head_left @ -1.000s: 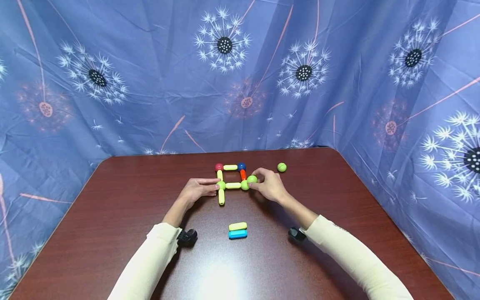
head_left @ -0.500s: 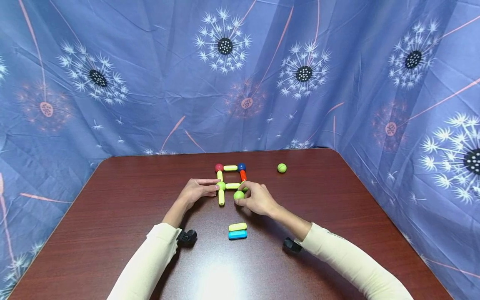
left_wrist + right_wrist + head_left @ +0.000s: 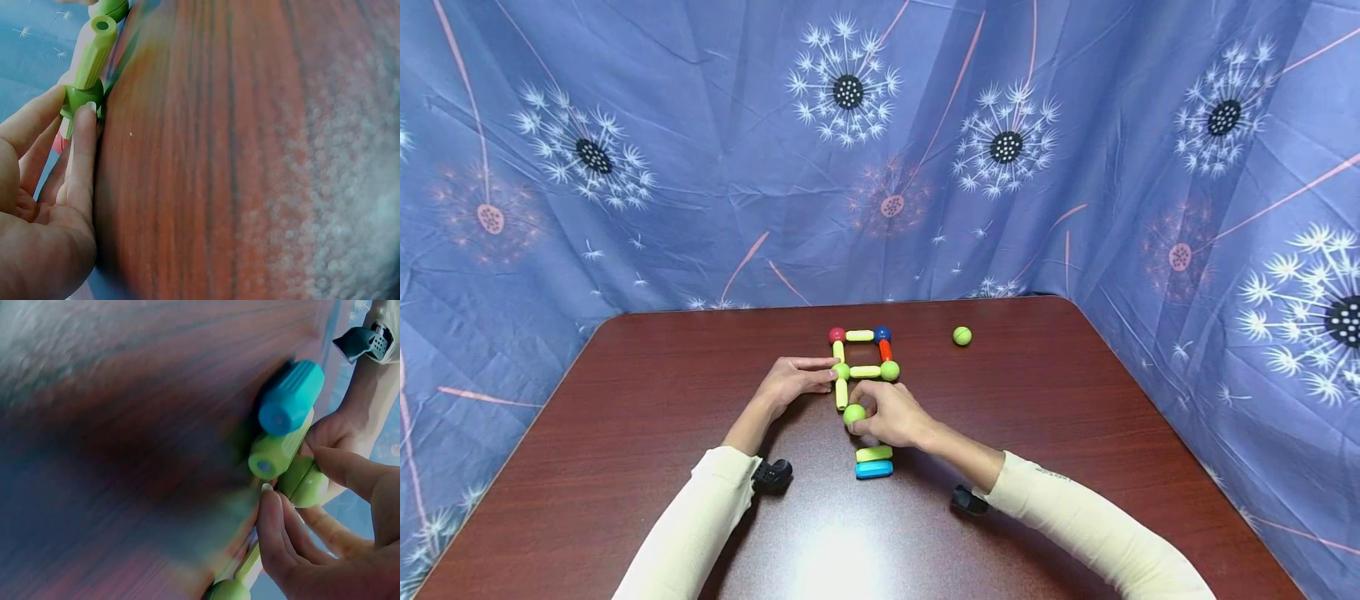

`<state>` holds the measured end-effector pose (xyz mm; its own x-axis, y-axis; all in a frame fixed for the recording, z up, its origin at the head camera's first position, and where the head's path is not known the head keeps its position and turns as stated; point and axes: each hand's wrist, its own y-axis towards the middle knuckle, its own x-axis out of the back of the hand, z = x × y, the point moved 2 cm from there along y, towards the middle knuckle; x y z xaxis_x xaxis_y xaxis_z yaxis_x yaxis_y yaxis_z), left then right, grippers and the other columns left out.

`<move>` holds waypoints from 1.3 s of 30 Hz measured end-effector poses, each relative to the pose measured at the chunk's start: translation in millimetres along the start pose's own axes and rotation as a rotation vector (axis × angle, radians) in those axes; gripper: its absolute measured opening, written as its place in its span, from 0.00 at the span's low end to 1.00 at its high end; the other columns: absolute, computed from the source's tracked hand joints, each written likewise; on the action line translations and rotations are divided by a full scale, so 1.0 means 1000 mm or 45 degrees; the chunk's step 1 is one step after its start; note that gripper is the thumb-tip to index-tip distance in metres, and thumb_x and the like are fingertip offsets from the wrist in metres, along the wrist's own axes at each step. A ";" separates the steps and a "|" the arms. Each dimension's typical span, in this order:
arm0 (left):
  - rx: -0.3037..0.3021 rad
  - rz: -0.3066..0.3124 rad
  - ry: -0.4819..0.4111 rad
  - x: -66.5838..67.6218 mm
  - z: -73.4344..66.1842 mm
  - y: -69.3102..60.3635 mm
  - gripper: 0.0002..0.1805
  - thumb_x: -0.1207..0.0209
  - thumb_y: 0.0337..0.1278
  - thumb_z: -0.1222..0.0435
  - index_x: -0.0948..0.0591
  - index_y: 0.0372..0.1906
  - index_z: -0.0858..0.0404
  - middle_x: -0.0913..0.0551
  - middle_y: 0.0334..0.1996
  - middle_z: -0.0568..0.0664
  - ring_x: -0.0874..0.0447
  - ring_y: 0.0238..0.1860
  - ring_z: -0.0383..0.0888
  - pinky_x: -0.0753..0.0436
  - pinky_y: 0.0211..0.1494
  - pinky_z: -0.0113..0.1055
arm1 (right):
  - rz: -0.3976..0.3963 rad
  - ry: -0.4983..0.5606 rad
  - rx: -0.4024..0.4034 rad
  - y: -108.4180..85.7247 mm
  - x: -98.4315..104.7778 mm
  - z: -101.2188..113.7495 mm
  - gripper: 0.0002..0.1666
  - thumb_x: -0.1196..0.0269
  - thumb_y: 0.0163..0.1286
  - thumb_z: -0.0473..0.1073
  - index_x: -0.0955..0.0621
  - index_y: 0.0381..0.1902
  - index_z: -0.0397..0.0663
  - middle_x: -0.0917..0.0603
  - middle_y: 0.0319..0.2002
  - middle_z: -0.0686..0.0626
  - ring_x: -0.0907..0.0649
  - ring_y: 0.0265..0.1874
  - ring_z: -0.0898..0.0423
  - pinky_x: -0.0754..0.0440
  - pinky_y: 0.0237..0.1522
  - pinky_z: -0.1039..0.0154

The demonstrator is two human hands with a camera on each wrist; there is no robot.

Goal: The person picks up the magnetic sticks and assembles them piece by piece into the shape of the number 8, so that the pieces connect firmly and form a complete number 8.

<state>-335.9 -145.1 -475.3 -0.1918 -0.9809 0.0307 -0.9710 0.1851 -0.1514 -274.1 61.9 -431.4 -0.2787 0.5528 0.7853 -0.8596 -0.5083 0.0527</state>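
Jutting yellow rod (image 3: 842, 394) lengthwise toward person (image 3: 1090, 525)

From here, passage free over desk (image 3: 625, 400), frame left; centre obstructed by ball-and-stick square (image 3: 865, 372), loose sticks (image 3: 874, 470), left hand (image 3: 792, 382), right hand (image 3: 891, 415).

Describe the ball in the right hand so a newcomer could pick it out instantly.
On the brown table, find the square frame of rods and balls. By the free end of its protruding yellow rod, the right hand pinches a green ball. Unlike the green corner balls and the loose green ball rightward, only this one is in that hand.
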 end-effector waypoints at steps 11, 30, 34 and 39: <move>-0.001 -0.007 -0.009 0.000 -0.001 -0.001 0.21 0.31 0.59 0.68 0.16 0.58 0.69 0.11 0.49 0.56 0.11 0.38 0.38 0.12 0.47 0.35 | 0.034 -0.005 0.058 0.003 -0.010 0.007 0.17 0.25 0.57 0.39 0.17 0.44 0.51 0.13 0.26 0.52 0.20 0.25 0.63 0.24 0.26 0.68; -0.005 0.002 -0.013 -0.001 -0.001 -0.002 0.20 0.32 0.61 0.69 0.16 0.58 0.69 0.13 0.52 0.60 0.11 0.39 0.38 0.12 0.47 0.35 | 0.028 -0.077 0.117 0.007 -0.016 0.011 0.16 0.26 0.57 0.38 0.15 0.44 0.51 0.13 0.30 0.51 0.20 0.29 0.60 0.26 0.29 0.67; -0.002 0.000 -0.015 -0.001 -0.001 -0.002 0.20 0.32 0.61 0.69 0.16 0.58 0.69 0.14 0.53 0.61 0.10 0.40 0.39 0.12 0.48 0.36 | 0.028 -0.074 0.114 0.008 -0.016 0.010 0.17 0.26 0.57 0.37 0.15 0.45 0.51 0.12 0.32 0.50 0.17 0.32 0.57 0.24 0.31 0.65; 0.008 -0.008 -0.016 -0.001 -0.001 -0.002 0.20 0.32 0.61 0.69 0.15 0.57 0.69 0.14 0.53 0.60 0.10 0.40 0.40 0.12 0.48 0.36 | 0.033 -0.062 0.115 0.009 -0.016 0.010 0.18 0.26 0.57 0.36 0.15 0.46 0.51 0.11 0.35 0.49 0.13 0.37 0.54 0.22 0.35 0.63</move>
<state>-333.8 -144.1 -473.6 -0.1835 -0.9828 0.0190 -0.9713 0.1783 -0.1576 -273.0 42.0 -437.3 -0.2775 0.5066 0.8163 -0.8096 -0.5807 0.0852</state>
